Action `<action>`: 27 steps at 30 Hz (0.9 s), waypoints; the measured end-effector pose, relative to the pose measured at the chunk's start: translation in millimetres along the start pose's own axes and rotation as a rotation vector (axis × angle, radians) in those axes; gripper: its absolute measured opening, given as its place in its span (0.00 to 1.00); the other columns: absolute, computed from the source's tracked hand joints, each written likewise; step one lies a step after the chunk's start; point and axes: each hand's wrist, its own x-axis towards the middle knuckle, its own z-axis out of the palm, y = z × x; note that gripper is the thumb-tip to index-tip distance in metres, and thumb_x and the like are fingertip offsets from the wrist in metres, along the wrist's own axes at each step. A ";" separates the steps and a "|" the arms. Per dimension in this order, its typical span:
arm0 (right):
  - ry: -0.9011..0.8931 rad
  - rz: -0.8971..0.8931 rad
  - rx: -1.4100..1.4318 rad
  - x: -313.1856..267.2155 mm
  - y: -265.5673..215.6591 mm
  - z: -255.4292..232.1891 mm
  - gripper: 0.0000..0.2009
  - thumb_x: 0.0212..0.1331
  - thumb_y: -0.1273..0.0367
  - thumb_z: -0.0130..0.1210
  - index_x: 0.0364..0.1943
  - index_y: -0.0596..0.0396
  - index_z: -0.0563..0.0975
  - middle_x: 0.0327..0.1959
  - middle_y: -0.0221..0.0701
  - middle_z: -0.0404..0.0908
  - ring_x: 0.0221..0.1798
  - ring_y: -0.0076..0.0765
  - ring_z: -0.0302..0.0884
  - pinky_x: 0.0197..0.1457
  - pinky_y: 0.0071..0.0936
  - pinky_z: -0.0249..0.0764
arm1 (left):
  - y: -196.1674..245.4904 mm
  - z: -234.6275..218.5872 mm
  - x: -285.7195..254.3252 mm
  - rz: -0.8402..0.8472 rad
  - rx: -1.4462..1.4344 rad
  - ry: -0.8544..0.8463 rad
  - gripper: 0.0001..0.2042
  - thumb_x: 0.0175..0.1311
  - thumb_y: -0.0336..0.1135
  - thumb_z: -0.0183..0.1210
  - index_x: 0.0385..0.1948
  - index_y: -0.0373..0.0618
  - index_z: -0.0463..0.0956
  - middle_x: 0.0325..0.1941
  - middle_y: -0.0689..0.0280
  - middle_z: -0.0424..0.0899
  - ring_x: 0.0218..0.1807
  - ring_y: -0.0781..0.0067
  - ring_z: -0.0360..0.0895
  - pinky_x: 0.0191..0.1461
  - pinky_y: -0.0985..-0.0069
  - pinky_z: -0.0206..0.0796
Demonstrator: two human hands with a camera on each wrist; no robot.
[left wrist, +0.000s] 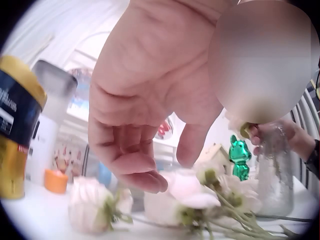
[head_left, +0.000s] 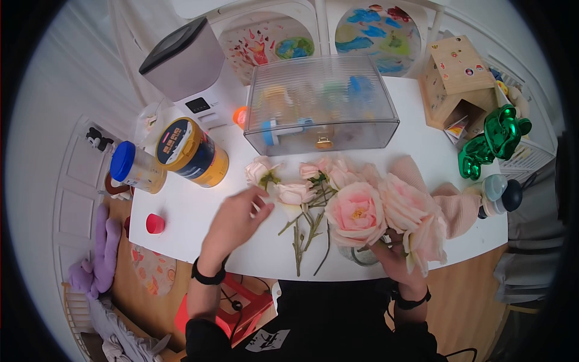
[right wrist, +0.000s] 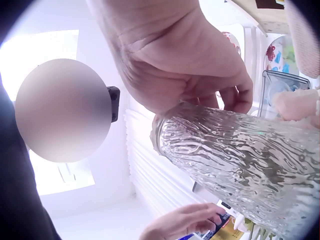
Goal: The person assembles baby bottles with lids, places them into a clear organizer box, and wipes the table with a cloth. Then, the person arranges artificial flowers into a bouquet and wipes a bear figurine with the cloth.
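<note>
My right hand (head_left: 401,259) grips a clear, rippled glass vase (right wrist: 225,155) near its mouth, its fingers curled behind the neck. Large pink roses (head_left: 357,214) bloom over that hand and hide much of the vase in the head view. My left hand (head_left: 235,220) hovers over the table's left part with nothing in it, fingers loosely bent and thumb apart. Just beyond its fingertips is a single pale pink rose (head_left: 259,170). More cut roses (head_left: 295,193) lie between the hands, their green stems (head_left: 298,244) pointing toward the person.
A clear drawer box (head_left: 322,114) stands behind the flowers. To the left are a yellow-lidded tub (head_left: 193,154), a blue-lidded jar (head_left: 137,168) and a red cup (head_left: 155,224). A shiny green figurine (head_left: 494,142), a wooden house (head_left: 455,81) and pinkish ribbed fabric (head_left: 455,211) occupy the right.
</note>
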 end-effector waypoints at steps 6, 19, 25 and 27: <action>-0.033 -0.141 -0.121 -0.9 2.9 -2.0 0.27 0.58 0.78 0.61 0.64 0.59 0.67 0.60 0.36 0.76 0.62 0.33 0.72 0.56 0.24 0.75 | -11.5 33.9 -9.0 -0.026 0.047 -0.292 0.15 0.64 0.42 0.61 0.40 0.37 0.77 0.32 0.54 0.85 0.37 0.52 0.83 0.44 0.63 0.74; -0.023 -0.066 -0.072 -5.7 -0.4 -2.5 0.23 0.59 0.77 0.60 0.60 0.61 0.72 0.61 0.35 0.76 0.65 0.33 0.70 0.68 0.29 0.64 | -43.8 22.1 39.6 -0.142 0.111 -0.090 0.12 0.64 0.37 0.58 0.31 0.37 0.84 0.22 0.60 0.85 0.22 0.65 0.82 0.33 0.70 0.75; 0.040 -0.118 -0.054 -3.4 4.9 1.1 0.23 0.58 0.76 0.63 0.58 0.62 0.73 0.58 0.37 0.78 0.61 0.35 0.74 0.63 0.30 0.68 | -31.7 45.3 64.1 -0.315 -0.057 -0.230 0.12 0.64 0.34 0.55 0.30 0.33 0.82 0.22 0.56 0.85 0.26 0.66 0.85 0.34 0.71 0.78; 0.083 -0.174 -0.065 -1.8 6.1 1.1 0.21 0.56 0.76 0.65 0.55 0.63 0.75 0.54 0.38 0.80 0.55 0.35 0.79 0.56 0.29 0.76 | -37.1 49.8 70.8 -0.368 -0.160 -0.222 0.11 0.63 0.31 0.55 0.30 0.31 0.82 0.22 0.57 0.85 0.26 0.69 0.85 0.32 0.73 0.79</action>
